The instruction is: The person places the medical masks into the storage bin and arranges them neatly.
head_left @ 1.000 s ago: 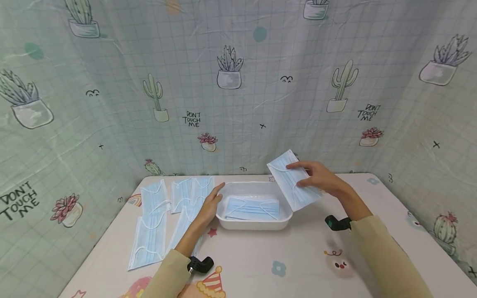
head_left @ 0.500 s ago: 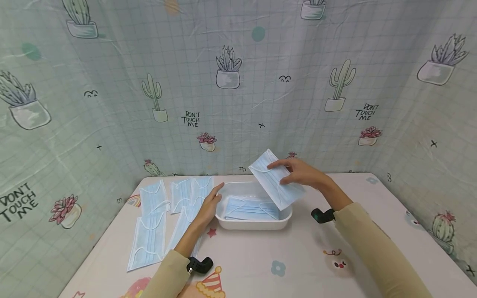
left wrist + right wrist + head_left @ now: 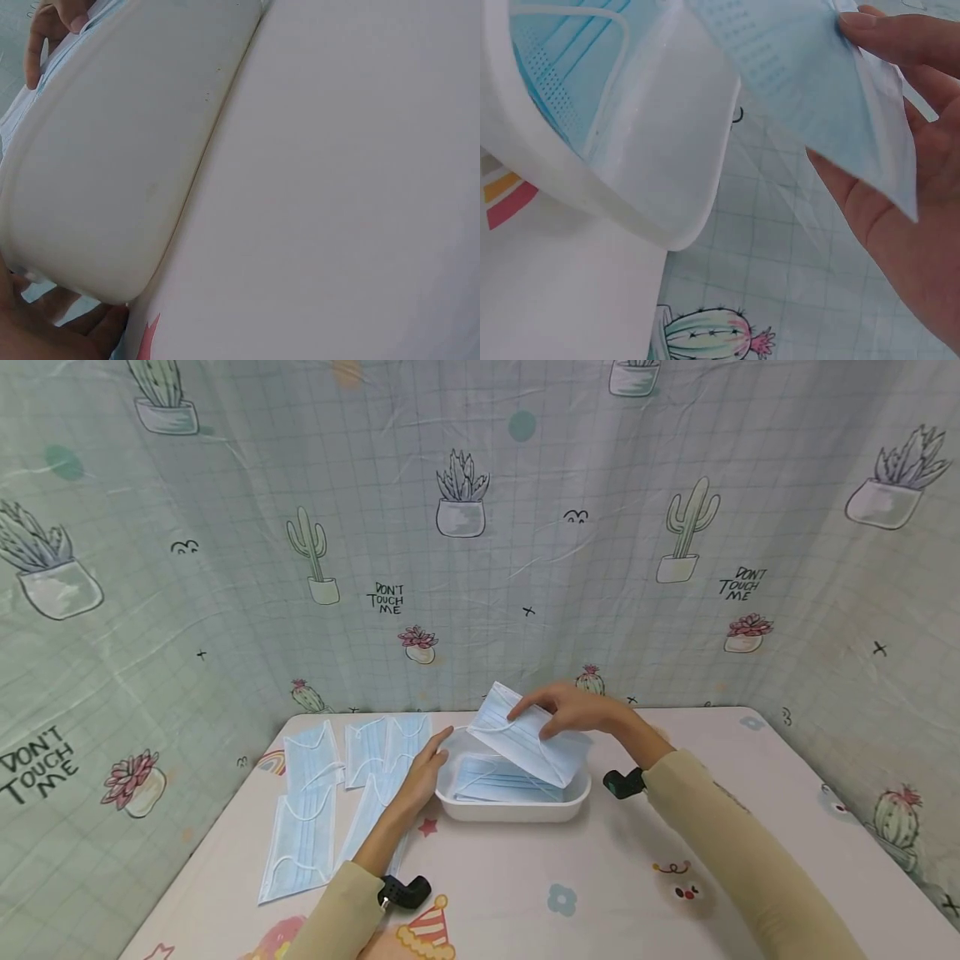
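Observation:
My right hand (image 3: 573, 708) pinches a pale blue pleated face mask (image 3: 517, 735) between thumb and fingers. The mask slants over the back right part of a white plastic tub (image 3: 510, 812), its lower corner dipping within the rim. Inside the tub lies more face masks (image 3: 495, 778), stacked flat with white ear loops showing. In the right wrist view, the held mask (image 3: 802, 90) hangs beside the tub wall (image 3: 667, 142). My left hand (image 3: 422, 772) rests against the tub's left end, fingers fairly straight; the left wrist view has those fingers (image 3: 94, 330) against the outer wall.
Several loose face masks (image 3: 303, 835) lie spread on the table left of the tub, some partly behind my left forearm. A pale tabletop (image 3: 510, 893) with cartoon prints carries everything. A cactus-print curtain (image 3: 525, 560) rises behind its back edge and along both sides.
My right hand has carried its mask leftward from beside the tub to over it, then lowered it and tilted it flatter. My left hand stays at the tub's end.

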`<state>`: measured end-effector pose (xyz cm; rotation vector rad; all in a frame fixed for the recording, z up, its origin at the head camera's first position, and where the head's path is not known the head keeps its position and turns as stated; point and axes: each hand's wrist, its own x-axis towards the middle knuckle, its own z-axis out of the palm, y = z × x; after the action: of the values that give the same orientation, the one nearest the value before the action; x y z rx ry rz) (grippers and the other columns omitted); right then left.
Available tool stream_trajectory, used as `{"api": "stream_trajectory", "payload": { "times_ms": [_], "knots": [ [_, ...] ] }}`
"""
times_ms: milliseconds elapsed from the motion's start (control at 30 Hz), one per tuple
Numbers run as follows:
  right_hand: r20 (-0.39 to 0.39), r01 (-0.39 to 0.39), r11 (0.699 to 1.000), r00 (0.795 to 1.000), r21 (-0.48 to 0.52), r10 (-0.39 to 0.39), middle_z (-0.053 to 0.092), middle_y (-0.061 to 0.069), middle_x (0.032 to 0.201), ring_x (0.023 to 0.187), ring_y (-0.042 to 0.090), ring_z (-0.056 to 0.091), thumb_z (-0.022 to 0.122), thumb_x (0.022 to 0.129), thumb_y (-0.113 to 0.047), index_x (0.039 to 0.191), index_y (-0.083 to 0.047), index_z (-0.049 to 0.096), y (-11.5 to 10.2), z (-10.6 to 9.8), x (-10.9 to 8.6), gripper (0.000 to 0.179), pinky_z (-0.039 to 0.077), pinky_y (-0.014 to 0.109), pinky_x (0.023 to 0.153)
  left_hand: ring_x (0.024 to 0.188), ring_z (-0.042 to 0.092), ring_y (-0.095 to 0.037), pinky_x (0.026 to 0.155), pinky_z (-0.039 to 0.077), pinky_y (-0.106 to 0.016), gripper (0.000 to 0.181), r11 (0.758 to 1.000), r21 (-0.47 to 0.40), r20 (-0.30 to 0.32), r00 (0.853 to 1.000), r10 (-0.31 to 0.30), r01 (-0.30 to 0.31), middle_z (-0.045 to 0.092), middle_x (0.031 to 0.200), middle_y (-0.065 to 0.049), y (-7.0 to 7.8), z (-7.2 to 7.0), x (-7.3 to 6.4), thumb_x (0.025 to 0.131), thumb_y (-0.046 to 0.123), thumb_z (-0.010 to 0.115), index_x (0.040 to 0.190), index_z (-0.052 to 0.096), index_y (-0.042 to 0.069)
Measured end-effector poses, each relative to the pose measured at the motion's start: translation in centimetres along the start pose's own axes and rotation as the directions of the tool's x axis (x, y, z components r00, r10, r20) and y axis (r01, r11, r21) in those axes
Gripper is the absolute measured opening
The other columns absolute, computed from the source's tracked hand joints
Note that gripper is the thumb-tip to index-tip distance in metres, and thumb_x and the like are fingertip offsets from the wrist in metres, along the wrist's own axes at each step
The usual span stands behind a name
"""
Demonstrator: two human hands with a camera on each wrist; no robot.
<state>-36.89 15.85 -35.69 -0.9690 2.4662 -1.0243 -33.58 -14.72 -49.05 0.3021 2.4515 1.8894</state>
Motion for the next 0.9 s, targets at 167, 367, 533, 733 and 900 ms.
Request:
{"api": "stream_trajectory", "payload": {
  "times_ms": [167,367,533,733,900],
  "knots": [
    [0.096,0.011,0.998,0.995,-0.06,-0.005,0.057,0.012,0.152,0.138,0.032,0.051,0.07,0.078,0.001,0.127,-0.016,0.074,-0.5,0.3,1.4,0.052,0.043,0.055,0.114,0.161,0.013,-0.036,0.129,0.012,-0.061,0.05,1.0,0.006,-0.002,1.0,0.0,0.0,0.023,0.172,-0.01,0.2,0.0,-0.1,0.112,0.023,0.034,0.162,0.035,0.026],
    [0.199,-0.005,0.993,0.98,-0.121,0.029,0.057,0.008,0.151,0.127,0.024,0.051,0.073,0.08,0.005,0.127,-0.019,0.074,-0.7,0.8,3.1,0.053,0.045,0.043,0.109,0.162,0.012,-0.035,0.129,0.011,-0.061,0.05,1.0,0.009,-0.008,1.0,0.004,-0.004,0.024,0.172,-0.008,0.3,0.0,-0.1,0.111,0.024,0.035,0.161,0.036,0.026],
    [0.271,-0.011,0.991,0.962,-0.137,0.048,0.062,0.004,0.145,0.121,0.018,0.052,0.075,0.077,0.007,0.124,-0.018,0.076,-0.3,1.6,4.4,0.053,0.044,0.038,0.11,0.162,0.012,-0.035,0.129,0.01,-0.06,0.051,1.0,0.004,-0.007,1.0,0.0,0.0,0.023,0.173,-0.009,0.1,0.0,-0.1,0.111,0.024,0.035,0.162,0.035,0.024],
    [0.347,-0.018,0.987,0.935,-0.16,0.073,0.062,0.002,0.138,0.112,0.016,0.049,0.071,0.075,0.011,0.122,-0.019,0.077,0.3,2.7,5.8,0.056,0.042,0.029,0.099,0.162,0.011,-0.035,0.129,0.011,-0.06,0.051,1.0,-0.001,-0.005,1.0,-0.001,0.001,0.023,0.173,-0.01,0.1,0.1,-0.1,0.111,0.023,0.034,0.162,0.034,0.022],
    [0.373,-0.046,0.987,0.922,-0.155,0.102,0.061,0.0,0.128,0.104,0.014,0.047,0.07,0.075,0.014,0.123,-0.018,0.076,0.5,3.3,6.5,0.057,0.039,0.027,0.087,0.161,0.012,-0.038,0.128,0.013,-0.063,0.052,0.999,-0.027,0.018,1.0,-0.019,0.019,0.021,0.173,-0.013,0.9,0.0,-0.5,0.111,0.021,0.034,0.163,0.033,0.02]
  ]
}}
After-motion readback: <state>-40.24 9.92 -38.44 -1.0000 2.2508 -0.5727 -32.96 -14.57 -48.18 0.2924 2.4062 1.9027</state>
